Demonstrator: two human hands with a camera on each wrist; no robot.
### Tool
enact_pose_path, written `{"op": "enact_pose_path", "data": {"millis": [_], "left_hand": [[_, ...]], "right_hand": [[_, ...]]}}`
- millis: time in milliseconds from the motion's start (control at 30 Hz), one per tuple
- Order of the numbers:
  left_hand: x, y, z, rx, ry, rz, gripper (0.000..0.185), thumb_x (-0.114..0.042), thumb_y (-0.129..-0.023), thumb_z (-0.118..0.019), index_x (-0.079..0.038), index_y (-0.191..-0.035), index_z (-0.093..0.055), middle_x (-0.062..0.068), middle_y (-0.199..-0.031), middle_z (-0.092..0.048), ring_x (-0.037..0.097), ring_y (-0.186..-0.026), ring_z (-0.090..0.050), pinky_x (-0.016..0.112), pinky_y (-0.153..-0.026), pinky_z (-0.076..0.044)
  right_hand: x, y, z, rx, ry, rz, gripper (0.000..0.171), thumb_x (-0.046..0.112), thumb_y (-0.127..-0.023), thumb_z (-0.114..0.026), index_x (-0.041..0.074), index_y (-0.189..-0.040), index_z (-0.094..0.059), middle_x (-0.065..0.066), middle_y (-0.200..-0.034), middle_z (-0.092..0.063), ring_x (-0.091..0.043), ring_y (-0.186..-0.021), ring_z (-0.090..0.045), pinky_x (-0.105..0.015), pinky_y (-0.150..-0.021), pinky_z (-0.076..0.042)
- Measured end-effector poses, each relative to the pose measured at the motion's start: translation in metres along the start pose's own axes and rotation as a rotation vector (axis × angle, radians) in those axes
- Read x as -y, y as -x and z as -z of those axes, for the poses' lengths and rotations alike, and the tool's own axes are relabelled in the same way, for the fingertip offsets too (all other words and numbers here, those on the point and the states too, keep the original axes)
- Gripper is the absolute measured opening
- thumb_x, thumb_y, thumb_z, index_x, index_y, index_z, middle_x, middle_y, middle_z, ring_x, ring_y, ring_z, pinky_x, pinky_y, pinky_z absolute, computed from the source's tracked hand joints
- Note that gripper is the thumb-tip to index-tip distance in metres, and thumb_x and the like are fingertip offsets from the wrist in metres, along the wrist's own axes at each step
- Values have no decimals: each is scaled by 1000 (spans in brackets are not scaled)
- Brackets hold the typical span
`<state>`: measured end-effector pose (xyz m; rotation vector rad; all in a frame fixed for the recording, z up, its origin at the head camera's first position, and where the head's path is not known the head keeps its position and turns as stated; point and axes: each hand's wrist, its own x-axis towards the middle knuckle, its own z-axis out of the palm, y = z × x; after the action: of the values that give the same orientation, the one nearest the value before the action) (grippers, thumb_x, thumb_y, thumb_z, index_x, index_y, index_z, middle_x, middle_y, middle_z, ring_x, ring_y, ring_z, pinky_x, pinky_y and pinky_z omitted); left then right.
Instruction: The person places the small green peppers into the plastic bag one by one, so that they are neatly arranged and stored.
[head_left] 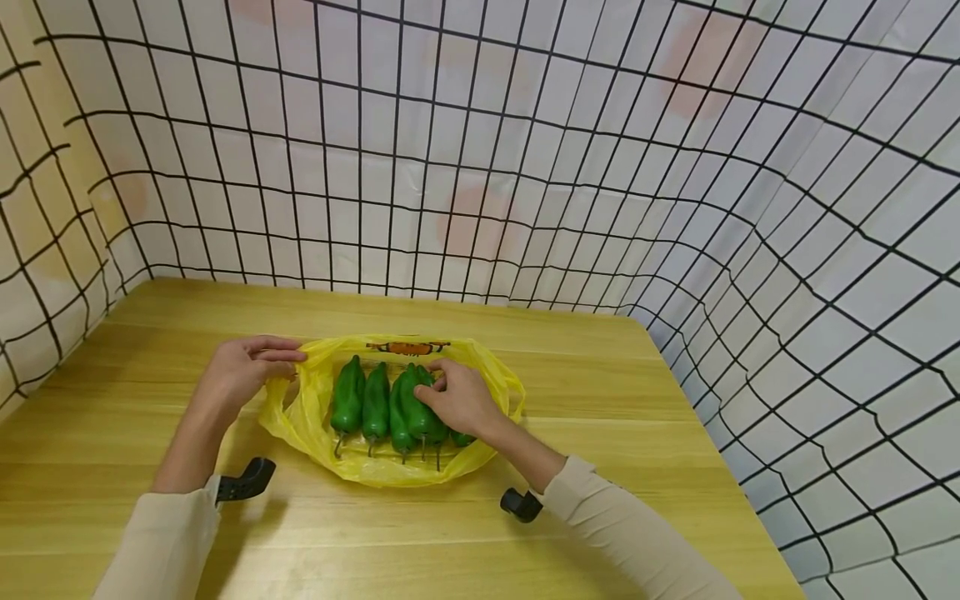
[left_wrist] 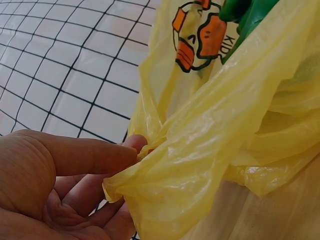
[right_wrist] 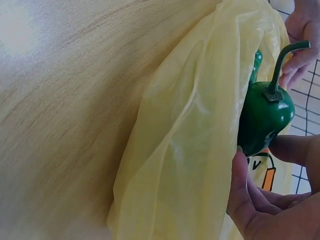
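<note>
**Peppers in the bag, last one in hand**

Yellow bag (head_left: 315, 417) lies open on the wooden table (head_left: 637, 433), approx. centre, w/ green peppers (head_left: 375, 400) lined up inside, stems toward the person. Four sit side by side; a fifth pokes out under the right hand (head_left: 459, 400). Right hand's fingers curl round the rightmost pepper (right_wrist: 262, 120), inside the bag's mouth. Left hand (head_left: 243, 367) pinches the bag's left edge (left_wrist: 150, 165) betw. thumb and fingers, holding it spread.

Judging by this: loading looks nearly done; no loose peppers show on the table. Left to do: prob. settling that last pepper & dealing w/ the bag's mouth.

Around: grid-patterned cloth (head_left: 480, 167) walls off back & sides. Nothing blocks either hand; bag's floppy plastic is the only nuisance.
</note>
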<state>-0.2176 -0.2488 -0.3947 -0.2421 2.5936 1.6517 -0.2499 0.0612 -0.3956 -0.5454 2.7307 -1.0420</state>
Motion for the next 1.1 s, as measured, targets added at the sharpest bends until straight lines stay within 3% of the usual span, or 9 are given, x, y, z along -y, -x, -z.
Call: {"op": "enact_pose_path", "data": {"millis": [433, 567, 833, 1100], "left_hand": [[2, -1, -1, -8, 2, -11, 40, -21, -101, -61, -5, -138, -62, 17, -141, -62, 32, -127, -56, 45, -102, -43], [2, -1, -1, -9, 6, -7, 40, -21, -101, -62, -6, -138, -62, 16, -140, -63, 33, -128, -56, 46, -103, -42], [1, -1, -1, -9, 11, -2, 41, -21, -101, -62, -6, -139, -62, 14, -139, -64, 32, -129, -55, 47, -104, -42], [1, -2, -1, -11, -3, -8, 40, -21, -101, -62, -6, -139, -62, 16, -138, -64, 33, -127, -56, 47, -103, -43]], "right_hand": [[-2, -3, -3, -8, -42, -22, 55, 28, -100, -64, 2, -146, -50, -10, -99, -74, -14, -58, -63, -30, -56, -50], [-2, -4, -3, -13, -37, -24, 55, 28, -100, -64, 2, -147, -50, -10, -99, -74, -13, -61, -63, -31, -60, -51], [0, -1, 0, -36, -33, -25, 57, 30, -100, -63, 5, -149, -48, -9, -108, -74, -17, -81, -69, -35, -70, -54], [1, 3, 4, -45, -95, 20, 58, 25, -98, -67, 9, -150, -48, -8, -111, -75, -12, -63, -62, -28, -57, -45]]}}
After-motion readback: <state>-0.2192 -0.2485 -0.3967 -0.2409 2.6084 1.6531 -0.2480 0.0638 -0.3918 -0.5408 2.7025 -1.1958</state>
